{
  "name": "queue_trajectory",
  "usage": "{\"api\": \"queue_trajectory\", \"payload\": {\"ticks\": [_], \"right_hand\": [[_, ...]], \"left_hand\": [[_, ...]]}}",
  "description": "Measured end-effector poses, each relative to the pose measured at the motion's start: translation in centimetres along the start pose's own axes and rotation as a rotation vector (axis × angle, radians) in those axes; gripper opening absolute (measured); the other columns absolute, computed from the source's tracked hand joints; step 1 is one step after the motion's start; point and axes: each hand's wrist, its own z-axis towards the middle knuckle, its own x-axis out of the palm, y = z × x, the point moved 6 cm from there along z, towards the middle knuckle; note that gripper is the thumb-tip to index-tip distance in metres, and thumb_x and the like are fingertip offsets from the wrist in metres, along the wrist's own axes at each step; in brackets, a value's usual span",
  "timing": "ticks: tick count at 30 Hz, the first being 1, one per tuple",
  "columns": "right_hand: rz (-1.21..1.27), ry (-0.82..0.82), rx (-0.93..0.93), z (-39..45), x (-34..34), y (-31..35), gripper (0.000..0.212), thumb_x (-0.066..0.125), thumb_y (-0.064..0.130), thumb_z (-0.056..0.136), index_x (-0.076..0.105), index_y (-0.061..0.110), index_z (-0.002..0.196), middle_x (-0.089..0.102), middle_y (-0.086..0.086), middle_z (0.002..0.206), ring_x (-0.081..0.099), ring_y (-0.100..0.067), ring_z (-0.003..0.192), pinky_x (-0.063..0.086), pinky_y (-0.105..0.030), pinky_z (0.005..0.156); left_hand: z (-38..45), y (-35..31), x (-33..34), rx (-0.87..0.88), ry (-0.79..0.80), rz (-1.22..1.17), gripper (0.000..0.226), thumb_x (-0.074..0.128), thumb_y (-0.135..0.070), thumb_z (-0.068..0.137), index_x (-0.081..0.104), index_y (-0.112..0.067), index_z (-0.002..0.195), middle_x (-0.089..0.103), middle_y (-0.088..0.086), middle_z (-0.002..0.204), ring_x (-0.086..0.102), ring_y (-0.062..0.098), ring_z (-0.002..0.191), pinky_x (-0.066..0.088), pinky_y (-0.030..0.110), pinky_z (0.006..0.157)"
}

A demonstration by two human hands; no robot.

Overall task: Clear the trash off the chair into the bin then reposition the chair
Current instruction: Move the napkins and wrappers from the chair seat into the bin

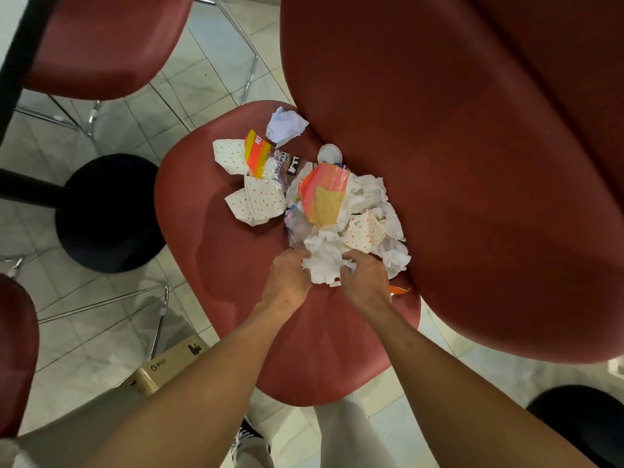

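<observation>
A dark red chair [236, 298] stands below me, its seat strewn with trash. Nearest me lies a wad of crumpled white tissue [326, 261]. My left hand [287, 278] and my right hand [364, 278] curl their fingers into it from either side. Behind it sit an orange and yellow wrapper [324, 194], dotted paper napkins [256, 202], clear plastic packaging [287, 167], a pale blue crumpled tissue [285, 125] and a small white lid [329, 153]. No bin shows in view.
The chair's tall backrest [472, 163] fills the right side. Another red chair [101, 42] stands at top left, a third [17, 356] at the left edge. A black table base [108, 214] and a cardboard box [169, 366] sit on the tiled floor.
</observation>
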Motion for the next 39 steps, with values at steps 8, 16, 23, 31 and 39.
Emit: {"api": "queue_trajectory", "payload": {"ticks": [8,16,23,31,39], "right_hand": [[0.043,-0.063,-0.036,-4.0,-1.8,1.9,0.024,0.055,0.008,0.085,0.068,0.011,0.104,0.069,-0.004,0.104,0.062,-0.021,0.094,0.052,-0.034,0.082],[-0.05,-0.043,-0.143,-10.4,-0.2,6.3,0.022,0.055,0.009,0.081,0.07,0.01,0.097,0.071,-0.007,0.092,0.064,-0.026,0.084,0.049,-0.031,0.071],[-0.061,0.01,-0.211,-17.5,4.1,10.4,0.024,0.054,0.008,0.084,0.067,0.008,0.104,0.07,-0.004,0.1,0.063,-0.023,0.09,0.045,-0.025,0.075],[-0.066,0.052,-0.33,-24.7,10.1,14.6,0.024,0.054,0.008,0.081,0.071,0.014,0.097,0.072,0.001,0.09,0.066,-0.017,0.081,0.049,-0.026,0.068],[-0.215,0.135,-0.474,-30.7,17.7,18.7,0.024,0.053,0.01,0.083,0.069,0.01,0.102,0.071,-0.005,0.097,0.063,-0.023,0.084,0.046,-0.027,0.072]], "left_hand": [[-4.5,1.3,-4.6,-0.044,-0.131,-0.031,0.021,0.057,-0.006,0.087,0.072,-0.01,0.101,0.071,0.006,0.097,0.065,0.022,0.089,0.043,0.02,0.073],[-12.0,5.0,-9.9,-0.083,-0.254,-0.036,0.018,0.061,-0.008,0.085,0.074,-0.01,0.097,0.072,0.007,0.089,0.065,0.025,0.082,0.05,0.03,0.075],[-19.8,11.4,-13.8,-0.219,-0.293,-0.097,0.02,0.057,-0.012,0.088,0.073,-0.015,0.1,0.071,0.005,0.091,0.056,0.015,0.073,0.039,0.022,0.065],[-27.2,19.0,-17.2,-0.353,-0.399,-0.164,0.023,0.061,-0.015,0.086,0.072,-0.015,0.106,0.072,0.007,0.098,0.065,0.025,0.087,0.046,0.024,0.071],[-34.2,27.8,-20.2,-0.497,-0.522,-0.214,0.018,0.064,-0.019,0.083,0.073,-0.018,0.099,0.073,0.006,0.095,0.065,0.027,0.088,0.047,0.028,0.073]]}}
